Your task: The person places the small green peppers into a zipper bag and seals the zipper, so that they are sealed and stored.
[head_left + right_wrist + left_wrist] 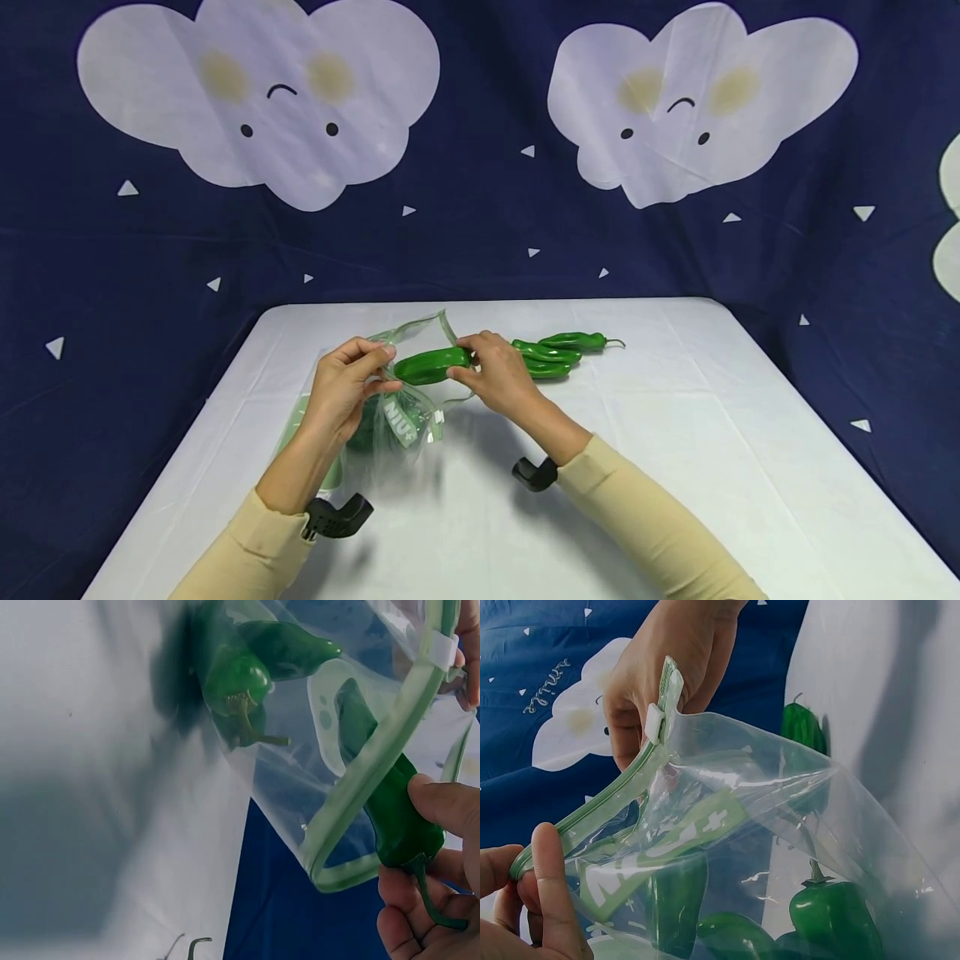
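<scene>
Behind the clear plastic zip bag (pixel 416 392), the head view shows a dark blue cloth backdrop (pixel 480 242) printed with white clouds; beneath it spreads a white-covered counter (pixel 675 500). To the right of the bag lies a group of glossy green peppers (pixel 547 352), their near ends partly covered by the right hand (pixel 501 373). That hand grips the stem end of a long green pepper (pixel 432 367), which sits at the bag's mouth. At the bag's left side, the left hand (pixel 348 382) pinches its edge, fingers bent. Dark green shapes show inside the bag, under a green label with white lettering.

From the left wrist, another pepper shows on the counter beyond the bag. The left hand pinches the pale green zip rim (pixel 592 810); the right hand is behind the rim's far end, by a white slider (pixel 654 724), its fingers partly hidden. Several peppers (pixel 836 919) lie within the bag.

From the right wrist, two stems (pixel 196 949) poke up near the counter's edge, apart from the bag. The right thumb and fingers clasp the long pepper, its tip inside the bag and visible through the plastic. More peppers rest deeper in the bag.
</scene>
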Available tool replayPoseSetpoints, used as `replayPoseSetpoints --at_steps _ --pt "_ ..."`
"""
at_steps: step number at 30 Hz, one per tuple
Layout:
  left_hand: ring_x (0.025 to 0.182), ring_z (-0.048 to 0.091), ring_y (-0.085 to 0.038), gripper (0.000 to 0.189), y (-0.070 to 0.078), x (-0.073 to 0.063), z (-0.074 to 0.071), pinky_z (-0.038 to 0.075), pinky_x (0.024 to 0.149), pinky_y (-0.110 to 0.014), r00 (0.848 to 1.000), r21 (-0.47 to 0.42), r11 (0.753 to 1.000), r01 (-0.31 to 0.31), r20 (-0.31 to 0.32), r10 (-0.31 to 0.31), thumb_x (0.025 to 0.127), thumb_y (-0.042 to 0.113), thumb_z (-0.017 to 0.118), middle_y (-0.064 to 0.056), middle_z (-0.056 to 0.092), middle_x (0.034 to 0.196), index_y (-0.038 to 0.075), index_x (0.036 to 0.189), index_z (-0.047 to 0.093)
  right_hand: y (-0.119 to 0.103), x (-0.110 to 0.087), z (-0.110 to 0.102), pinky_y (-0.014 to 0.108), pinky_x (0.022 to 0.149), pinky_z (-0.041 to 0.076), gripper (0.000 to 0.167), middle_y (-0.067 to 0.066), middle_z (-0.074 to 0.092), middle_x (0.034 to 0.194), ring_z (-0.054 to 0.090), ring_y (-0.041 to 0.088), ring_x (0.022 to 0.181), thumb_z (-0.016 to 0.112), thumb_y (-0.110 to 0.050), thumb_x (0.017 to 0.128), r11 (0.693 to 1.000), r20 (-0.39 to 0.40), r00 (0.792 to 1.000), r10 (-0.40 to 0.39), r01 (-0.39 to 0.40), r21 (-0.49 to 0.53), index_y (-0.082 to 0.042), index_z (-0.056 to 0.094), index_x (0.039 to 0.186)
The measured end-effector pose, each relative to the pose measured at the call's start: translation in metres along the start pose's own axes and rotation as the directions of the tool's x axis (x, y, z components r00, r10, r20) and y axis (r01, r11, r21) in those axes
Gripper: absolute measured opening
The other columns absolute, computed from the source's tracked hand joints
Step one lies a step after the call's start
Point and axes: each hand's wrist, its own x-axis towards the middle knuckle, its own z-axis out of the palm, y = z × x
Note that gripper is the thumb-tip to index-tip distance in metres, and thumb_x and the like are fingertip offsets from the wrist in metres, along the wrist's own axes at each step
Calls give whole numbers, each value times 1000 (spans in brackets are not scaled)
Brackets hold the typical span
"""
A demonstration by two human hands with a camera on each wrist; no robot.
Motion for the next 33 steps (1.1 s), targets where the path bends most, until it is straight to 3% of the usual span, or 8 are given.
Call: replayPoseSetpoints --at_steps 23,33 --pt "64 55 -8 15 2 -1 0 65 63 -29 1000 34 999 -3 8 3 87 7 67 3 57 79 14 74 62 -18 14 16 30 67 53 42 4 66 95 60 17 84 75 -34 80 991 32 998 -50 54 -120 -9 66 113" --pt "65 54 -9 15 1 -1 -1 65 63 -28 1000 35 999 -1 13 0 87 8 67 3 56 79 13 74 62 -21 16 22 38 79 58 43 6 66 108 62 21 96 73 -35 82 990 66 997 -36 44 -136 -10 65 115"
